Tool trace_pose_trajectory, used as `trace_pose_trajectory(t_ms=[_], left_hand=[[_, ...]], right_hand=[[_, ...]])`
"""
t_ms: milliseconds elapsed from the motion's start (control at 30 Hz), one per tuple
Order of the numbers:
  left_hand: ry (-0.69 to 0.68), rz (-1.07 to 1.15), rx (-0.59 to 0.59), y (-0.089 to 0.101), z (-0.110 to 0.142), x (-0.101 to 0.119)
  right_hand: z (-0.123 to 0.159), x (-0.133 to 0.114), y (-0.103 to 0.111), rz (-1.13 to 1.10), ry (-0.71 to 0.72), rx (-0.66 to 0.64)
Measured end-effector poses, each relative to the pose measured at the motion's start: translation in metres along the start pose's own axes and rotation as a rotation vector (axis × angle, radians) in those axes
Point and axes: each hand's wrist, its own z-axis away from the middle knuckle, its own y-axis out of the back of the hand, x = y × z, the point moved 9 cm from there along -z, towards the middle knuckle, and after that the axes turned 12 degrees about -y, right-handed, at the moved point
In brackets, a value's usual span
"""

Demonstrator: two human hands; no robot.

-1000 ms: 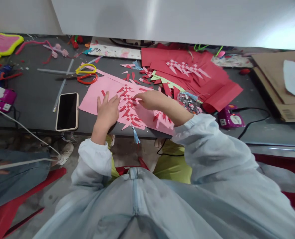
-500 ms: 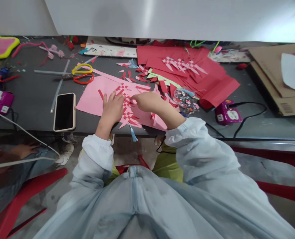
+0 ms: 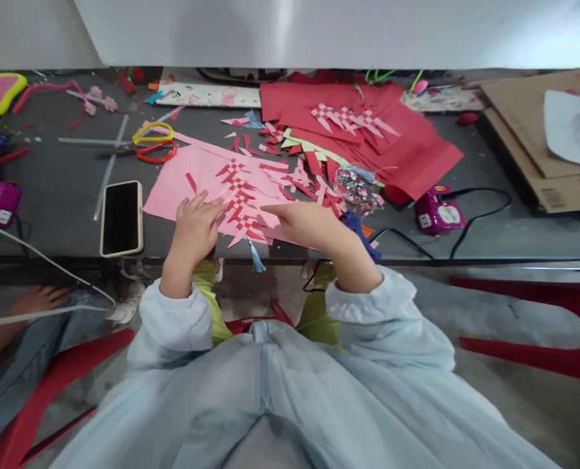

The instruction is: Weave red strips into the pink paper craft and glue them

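A woven red-and-pink paper strip (image 3: 238,198) with pointed side pieces lies on a pink paper sheet (image 3: 173,179). A light blue tassel (image 3: 257,257) hangs from its near end over the table edge. My left hand (image 3: 195,225) rests palm down just left of the strip, fingers spread, nothing seen in it. On the right side, my right hand (image 3: 302,221) points its index finger at the strip's lower part; its other fingers are curled and partly hidden. No held object shows there. Red and pink paper scraps (image 3: 309,179) lie beyond my right hand.
Scissors (image 3: 156,142) and a phone (image 3: 122,218) lie at left. Red paper sheets (image 3: 368,143), with smaller woven pieces on top, fill the back right. A bag of beads (image 3: 358,189), a purple glue-gun-like box (image 3: 439,212) with a cable and cardboard (image 3: 529,150) are at right.
Both hands have drawn apart and nearer to me, uncovering more of the woven strip. The whole view has shifted slightly. The strip stays on the pink sheet.
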Motion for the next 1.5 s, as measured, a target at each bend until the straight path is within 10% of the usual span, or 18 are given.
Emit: trace_pose_trajectory(t_ms=[400, 1500], left_hand=[[-0.137, -0.059, 0.051, -0.020, 0.036, 0.036], [0.032, 0.017, 0.202, -0.009, 0.015, -0.002]], right_hand=[[0.029, -0.007, -0.048, 0.084, -0.084, -0.061], [-0.013, -0.003, -0.014, -0.052, -0.058, 0.043]])
